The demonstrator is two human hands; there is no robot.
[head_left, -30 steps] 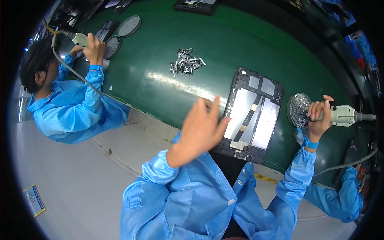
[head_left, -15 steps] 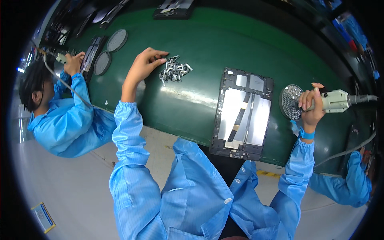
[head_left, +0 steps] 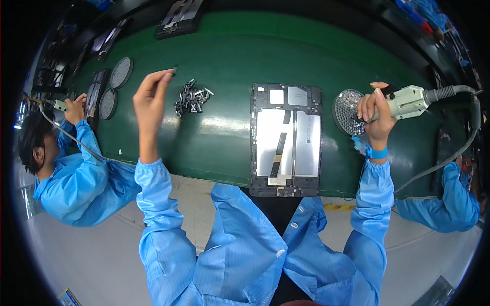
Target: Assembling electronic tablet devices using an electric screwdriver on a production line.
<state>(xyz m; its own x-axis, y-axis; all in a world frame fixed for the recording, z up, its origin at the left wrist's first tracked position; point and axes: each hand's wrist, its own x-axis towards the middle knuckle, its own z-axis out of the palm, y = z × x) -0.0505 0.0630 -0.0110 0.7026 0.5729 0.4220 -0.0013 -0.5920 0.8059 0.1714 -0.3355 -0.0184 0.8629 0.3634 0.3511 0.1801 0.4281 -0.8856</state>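
Note:
Raised just left of a small pile of metal pieces (head_left: 192,98), my left hand (head_left: 150,92) pinches one small dark metal piece (head_left: 174,70) between thumb and fingertips. My right hand (head_left: 378,113) is wrapped round a pale electric screwdriver (head_left: 411,102) lying sideways, its cable leading off right. The screwdriver's front end is over a round dish (head_left: 341,122) of small shiny parts, perhaps screws; my fingers hide its tip. Between my hands lies an opened tablet (head_left: 305,148), showing silver plates, dark flex strips and a black frame.
The green table (head_left: 224,61) runs across. At its far side lies another opened device (head_left: 178,18). On the left, two round dishes (head_left: 121,73) stand near a co-worker (head_left: 81,168) holding a similar tool. Another person's blue sleeve (head_left: 446,199) shows at right. A thick cable (head_left: 472,132) hangs beside my right hand.
My left hand has lifted off the pile and now holds a small metal piece. My view has shifted, so the table things sit differently. My right hand still grips the screwdriver over the dish.

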